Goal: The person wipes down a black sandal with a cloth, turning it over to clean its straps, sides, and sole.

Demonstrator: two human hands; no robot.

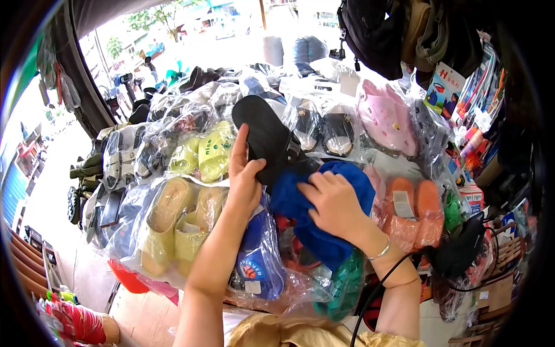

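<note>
— Black sandal, where was it?
— Gripped in the left hand above the bagged shoes; the right hand pressed a blue cloth, fingers spread. Rubbing hard might have knocked it loose.

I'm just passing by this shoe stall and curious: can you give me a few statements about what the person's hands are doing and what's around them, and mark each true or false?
1. The left hand holds a black shoe. True.
2. The right hand presses a red cloth. False: the cloth is blue.
3. The yellow sandals lie loose with no wrapping. False: they are inside clear plastic bags.
4. A bracelet sits on the right wrist. True.
5. The pink clog lies at the lower left. False: it is at the upper right, in a plastic bag.
</note>
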